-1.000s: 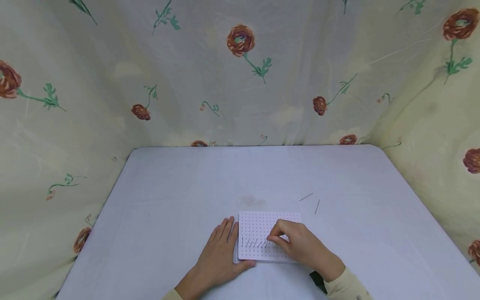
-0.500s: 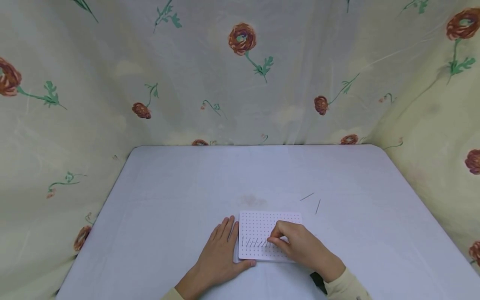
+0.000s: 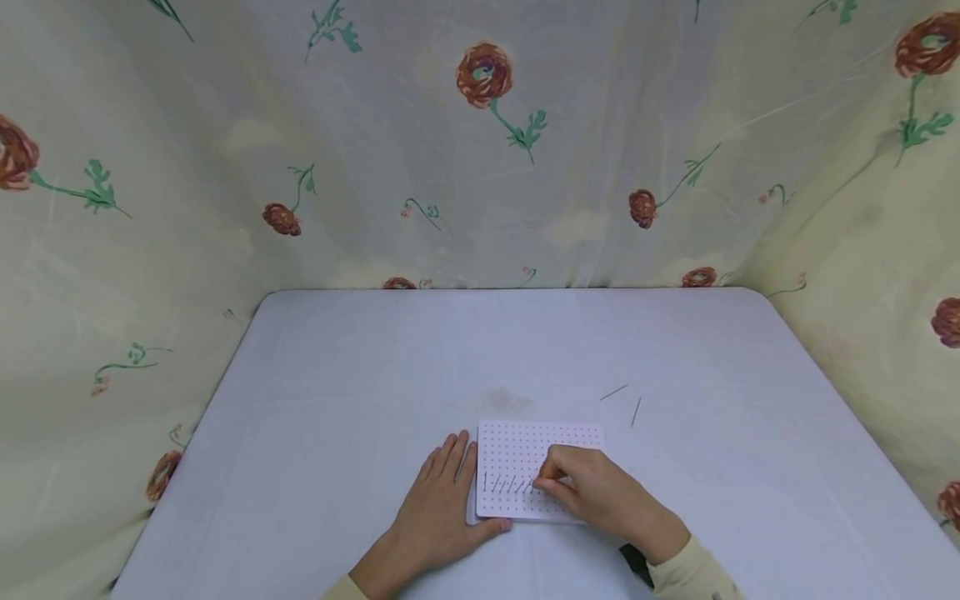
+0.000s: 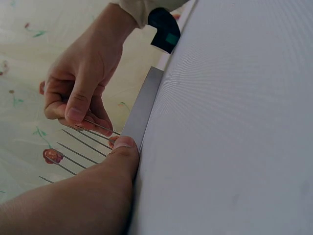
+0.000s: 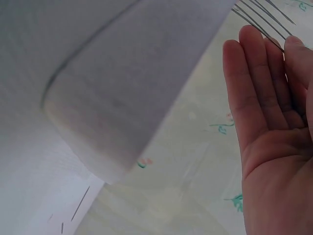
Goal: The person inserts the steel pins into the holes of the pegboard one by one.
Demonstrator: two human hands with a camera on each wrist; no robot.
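A white pegboard with a grid of small holes lies on the table. Several thin metal pins stand in a row across it. My left hand lies along the board's left side, fingers straight, its thumb against the front edge. Over the board, my right hand pinches a thin metal pin between thumb and fingers, at the right end of the row. In the left wrist view that pin slants down to the board close to the left thumb. The right wrist view shows the palm side of the right hand.
Two loose pins, one slanted and one steeper, lie on the white table beyond the board's right side. A dark band sits at the right cuff. Flowered cloth hangs around the table.
The right hand has sunk slightly toward the board, still pinching the pin. My left hand stays in place, and the loose pins lie as before.
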